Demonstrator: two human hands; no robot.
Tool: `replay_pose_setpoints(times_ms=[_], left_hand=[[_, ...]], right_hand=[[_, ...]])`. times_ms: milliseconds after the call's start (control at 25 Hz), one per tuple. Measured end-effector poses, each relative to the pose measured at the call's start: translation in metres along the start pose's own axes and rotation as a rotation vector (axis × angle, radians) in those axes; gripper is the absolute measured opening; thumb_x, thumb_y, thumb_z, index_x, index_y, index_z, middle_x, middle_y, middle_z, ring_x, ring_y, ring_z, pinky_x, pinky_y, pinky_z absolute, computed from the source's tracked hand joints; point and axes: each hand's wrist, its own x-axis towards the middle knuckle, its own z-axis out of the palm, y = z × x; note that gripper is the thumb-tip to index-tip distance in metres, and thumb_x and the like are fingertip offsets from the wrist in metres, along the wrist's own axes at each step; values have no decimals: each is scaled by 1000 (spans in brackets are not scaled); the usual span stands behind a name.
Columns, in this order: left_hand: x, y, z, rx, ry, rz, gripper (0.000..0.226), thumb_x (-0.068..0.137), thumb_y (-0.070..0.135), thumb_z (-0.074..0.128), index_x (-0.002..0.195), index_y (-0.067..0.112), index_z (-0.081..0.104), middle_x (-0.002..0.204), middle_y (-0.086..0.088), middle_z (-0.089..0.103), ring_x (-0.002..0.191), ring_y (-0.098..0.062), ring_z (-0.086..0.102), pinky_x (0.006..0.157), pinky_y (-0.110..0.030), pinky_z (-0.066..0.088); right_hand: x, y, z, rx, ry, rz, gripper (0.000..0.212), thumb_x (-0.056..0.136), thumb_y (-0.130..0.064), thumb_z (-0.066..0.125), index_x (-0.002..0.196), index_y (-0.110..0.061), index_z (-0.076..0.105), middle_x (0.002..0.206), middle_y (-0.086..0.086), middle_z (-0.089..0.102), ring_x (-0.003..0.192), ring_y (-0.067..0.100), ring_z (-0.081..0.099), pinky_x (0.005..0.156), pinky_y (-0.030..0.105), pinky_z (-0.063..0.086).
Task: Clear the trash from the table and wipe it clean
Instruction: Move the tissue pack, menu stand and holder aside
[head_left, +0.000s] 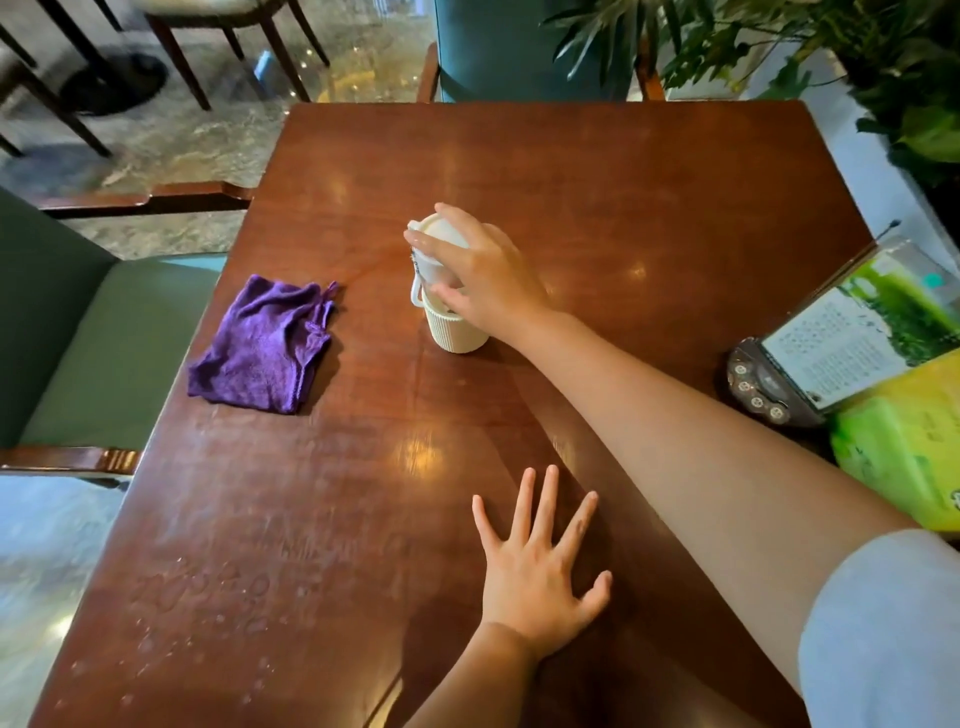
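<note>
The wooden table fills your view, and the wet beading near its front left corner suggests the wipe has not reached there yet. Your left hand lies flat and spread on the near part of the top, holding nothing, probably to brace your reach. The purple cloth lies crumpled near the left edge, well apart from both hands, likely kept for after the trash goes. Your right hand reaches to the middle of the table, fingers closed around the lid end of the cream paper cup, which looks tilted with its lid ajar, so grip gently.
</note>
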Motion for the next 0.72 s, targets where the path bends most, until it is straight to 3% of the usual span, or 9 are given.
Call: replay_pose_setpoints(times_ms=[280,440,560,720], left_hand=[[1,2,1,-2,-13,3,74,77,66,43,144,38,28,155,-7,25,143,-29,15,99,-72,9],[0,2,1,27,-9,14,73,79,66,41,145,38,28,154,-8,25,143,-28,12,100,-72,7],[0,3,1,49,-9,19,72,79,66,39,145,38,27,154,-8,25,143,-28,13,100,-72,6],[-2,3,3,53,-7,14,72,79,66,37,144,40,24,155,-7,25,143,-28,15,100,-73,10]], right_hand=[[-39,1,-14,101,266,-16,38,72,-7,72,109,-15,66,125,8,59,106,34,56,88,41,50],[-88,8,-53,82,439,67,39,69,-7,73,108,-12,66,121,9,62,106,31,59,88,36,49],[-139,17,-81,25,473,182,44,69,-9,74,112,-12,65,124,9,60,113,28,56,92,34,48],[-207,29,-111,-45,548,283,42,69,-3,71,111,-8,66,123,13,60,113,30,57,94,44,49]])
